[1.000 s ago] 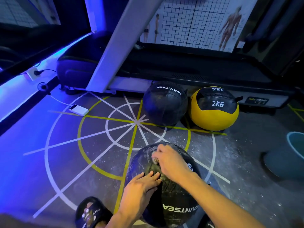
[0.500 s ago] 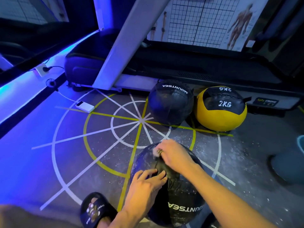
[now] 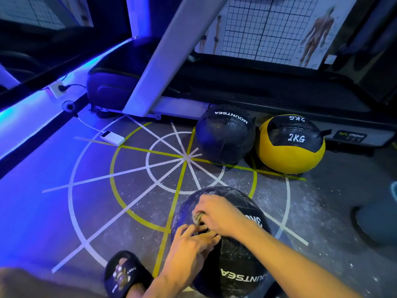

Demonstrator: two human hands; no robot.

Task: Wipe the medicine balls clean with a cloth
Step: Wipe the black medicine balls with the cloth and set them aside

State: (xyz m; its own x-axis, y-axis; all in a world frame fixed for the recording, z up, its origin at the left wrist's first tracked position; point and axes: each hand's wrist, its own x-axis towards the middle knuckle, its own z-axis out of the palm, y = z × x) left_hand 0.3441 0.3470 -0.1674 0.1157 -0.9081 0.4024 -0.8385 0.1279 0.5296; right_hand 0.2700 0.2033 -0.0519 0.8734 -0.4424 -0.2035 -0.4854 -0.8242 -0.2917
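A black medicine ball (image 3: 238,269) with white lettering stands on the floor right in front of me. My right hand (image 3: 219,214) lies on its top and grips a small wadded cloth (image 3: 198,218), pressed onto the ball's dusty left side. Just below it, my left hand (image 3: 191,246) rests on the ball with its fingers spread flat, fingertips by the cloth. Further back stand a second black ball (image 3: 225,134) and a yellow and black ball marked 2KG (image 3: 292,147).
A treadmill frame (image 3: 163,61) rises behind the balls. A white power bank (image 3: 112,138) with a cable lies on the floor at left. My foot in a black slipper (image 3: 124,274) is at the bottom. A blue bucket (image 3: 382,218) stands at right. White dust speckles the floor.
My right hand has drawn the cloth down the ball's top towards me and now meets the fingertips of my left hand, which has stayed in place.
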